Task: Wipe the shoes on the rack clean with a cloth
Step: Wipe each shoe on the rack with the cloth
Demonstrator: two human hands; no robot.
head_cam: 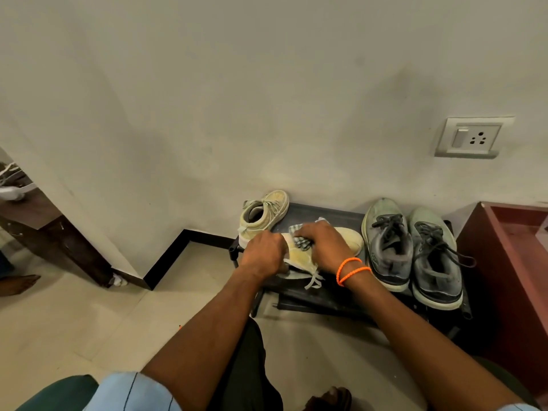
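Fingers of my right hand [321, 243] curl down over the checked grey-and-white cloth [302, 239], pressing it onto the pale yellow canvas sneaker [299, 256]. My left hand [262, 252] grips that sneaker at its heel end, fingers wrapped round it; the fingertips themselves I cannot see. Two orange braided bands [351, 269] circle my right wrist.

Nearest me are my dark trousers [246, 366] and the cream tiled floor [89, 321]. Beyond them the low black shoe rack [326, 295] stands against the wall. On it, the sneaker lies on its side, toe pointing right, white laces trailing towards me. Just right of it a pair of dusty grey running shoes [412, 250] sits toes to the wall, crowding my right wrist. Farther left, the matching yellow sneaker [264, 213] stands upright. A white wall socket [471, 137] hangs above, far right.
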